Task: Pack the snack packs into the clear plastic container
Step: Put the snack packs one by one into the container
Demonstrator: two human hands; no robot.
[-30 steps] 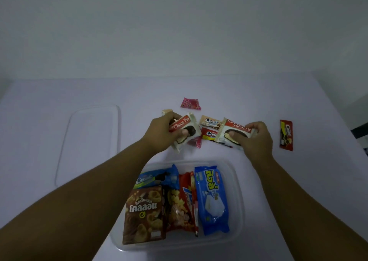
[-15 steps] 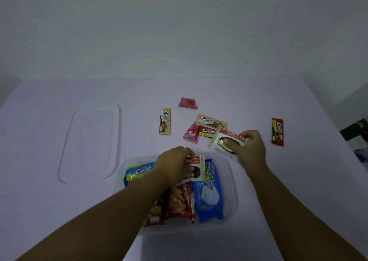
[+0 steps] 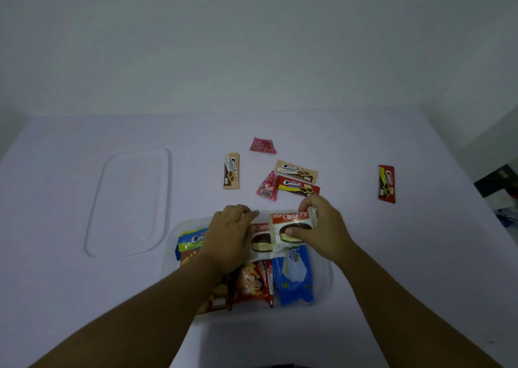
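Note:
The clear plastic container point(image 3: 325, 280) sits near me and holds several snack packs, among them a blue pack point(image 3: 294, 278) and a red popcorn pack point(image 3: 252, 282). My left hand point(image 3: 229, 235) presses one Choco Pie pack point(image 3: 260, 240) down onto the packs at the container's far end. My right hand point(image 3: 322, 227) holds a second Choco Pie pack point(image 3: 291, 227) just beside it, over the container's far right part. Loose on the table beyond lie two tan Cream-O packs point(image 3: 231, 170) point(image 3: 296, 170), a red Cream-O pack point(image 3: 297, 186), two pink candies point(image 3: 262, 146) point(image 3: 267, 186) and a red pack point(image 3: 386, 184) far right.
The container's clear lid point(image 3: 129, 199) lies flat on the table to the left. The white table point(image 3: 392, 255) ends at a pale wall behind. Dark objects show past the table's right edge point(image 3: 499, 185).
Both hands have drawn back from the loose packs to the container. The left Choco Pie pack now rests inside, and my right hand has brought its pack over the far right end.

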